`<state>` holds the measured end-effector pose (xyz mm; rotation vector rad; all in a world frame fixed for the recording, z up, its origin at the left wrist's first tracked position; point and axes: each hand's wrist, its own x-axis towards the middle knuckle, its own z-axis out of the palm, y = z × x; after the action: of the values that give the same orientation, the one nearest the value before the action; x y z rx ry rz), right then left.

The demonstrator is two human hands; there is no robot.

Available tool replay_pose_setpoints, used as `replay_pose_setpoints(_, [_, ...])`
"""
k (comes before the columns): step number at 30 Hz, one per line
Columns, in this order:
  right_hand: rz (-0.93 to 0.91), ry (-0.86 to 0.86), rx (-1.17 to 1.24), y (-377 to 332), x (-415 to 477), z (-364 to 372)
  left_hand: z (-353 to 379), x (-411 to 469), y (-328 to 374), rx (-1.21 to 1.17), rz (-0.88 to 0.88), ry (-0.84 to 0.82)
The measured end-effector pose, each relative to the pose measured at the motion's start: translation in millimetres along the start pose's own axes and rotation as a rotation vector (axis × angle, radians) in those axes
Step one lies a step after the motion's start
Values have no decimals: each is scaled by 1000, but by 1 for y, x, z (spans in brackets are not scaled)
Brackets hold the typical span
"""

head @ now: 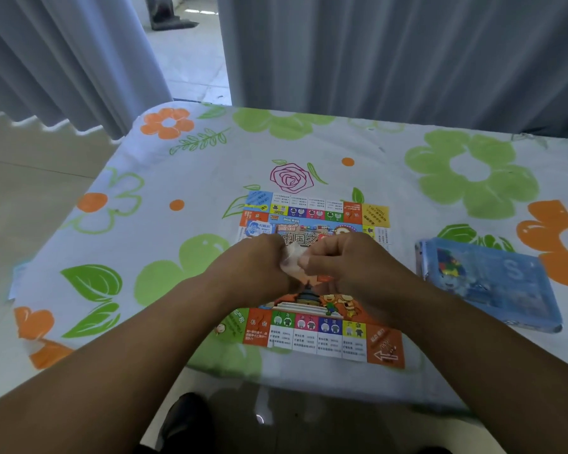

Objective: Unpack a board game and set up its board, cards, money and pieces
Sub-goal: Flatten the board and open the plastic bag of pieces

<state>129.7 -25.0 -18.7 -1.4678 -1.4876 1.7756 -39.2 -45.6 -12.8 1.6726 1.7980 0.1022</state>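
Board [315,326] lay flat mid-bench [184,158]. Above it, left hand [259,270] and right hand [348,260] both pinched a pale packet [292,256], probably cards or money being opened. Next: split wrap, don't scatter contents. Blue box [492,283] sat to the right.

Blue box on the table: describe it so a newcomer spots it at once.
Start from the floral tablecloth, with the colourful game board lying flat at its middle. Right of the board, apart from it, lies the blue box. It alone is a blue slab, marked with a pale S.
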Motion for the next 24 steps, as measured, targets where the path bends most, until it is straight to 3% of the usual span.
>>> replay_pose_setpoints(18, [196,-88,68,35,27,45,1,-9,-28,21,-152,-332])
replay_pose_setpoints(24, [220,-92,62,41,30,48,-7,-8,-28,-93,-175,-311])
